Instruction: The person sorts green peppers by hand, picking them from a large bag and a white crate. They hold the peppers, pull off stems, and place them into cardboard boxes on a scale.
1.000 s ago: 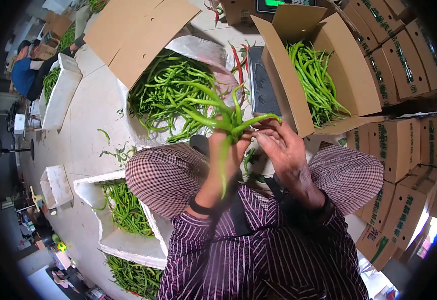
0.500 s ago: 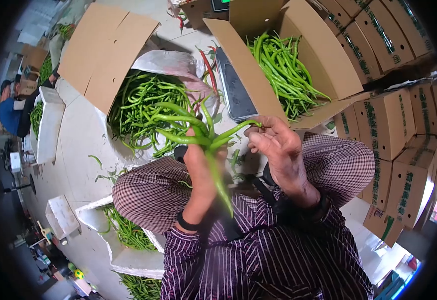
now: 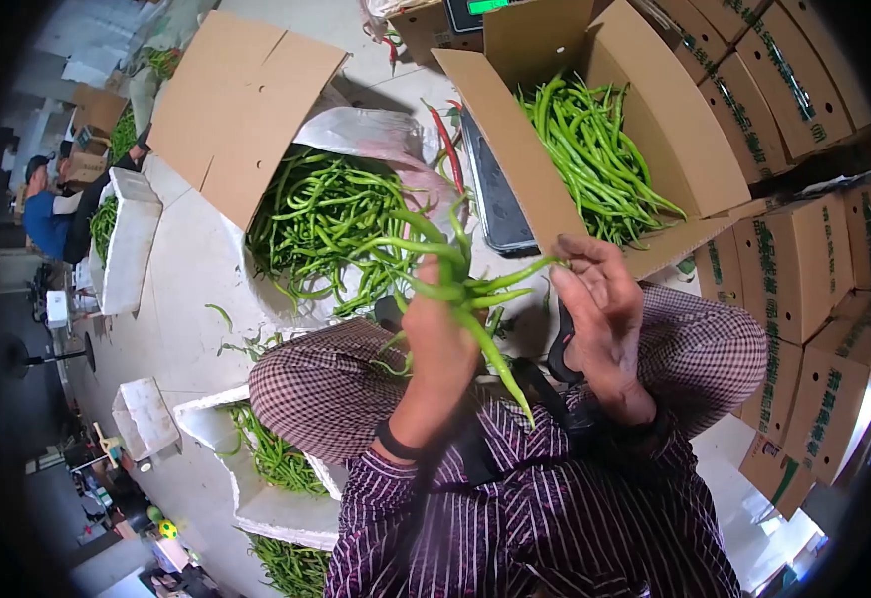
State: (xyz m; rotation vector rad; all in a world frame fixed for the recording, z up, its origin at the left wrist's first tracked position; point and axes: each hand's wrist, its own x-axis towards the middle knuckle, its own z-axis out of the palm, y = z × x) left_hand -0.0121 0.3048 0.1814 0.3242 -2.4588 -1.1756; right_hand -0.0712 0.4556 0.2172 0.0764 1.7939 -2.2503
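My left hand [image 3: 440, 339], slightly blurred, is closed around a bunch of long green chili peppers [image 3: 495, 351] that fan out on both sides of the fist. One pepper points down toward my lap. On the right, the fingertips of my right hand [image 3: 607, 314] pinch the stem end of another pepper [image 3: 515, 274] whose other end runs into the bunch. Beyond my left hand lies a heap of green chili peppers [image 3: 331, 214] on a pale plastic sack [image 3: 366, 130]. An open cardboard box [image 3: 690, 149] past my right hand has long green peppers [image 3: 595, 149] inside.
A dark flat scale [image 3: 500, 199] and red peppers [image 3: 443, 145] lie beside the box. A cardboard flap [image 3: 241, 100] leans over the heap. White foam boxes [image 3: 286, 513] with peppers stand at left; stacked cartons [image 3: 804, 259] line the right. Another person [image 3: 52, 219] works far left.
The whole view has shifted, so things sit farther right. The bunch in my left hand has turned slightly and another pepper sticks out toward the right. My right hand stays at a pepper's stem end.
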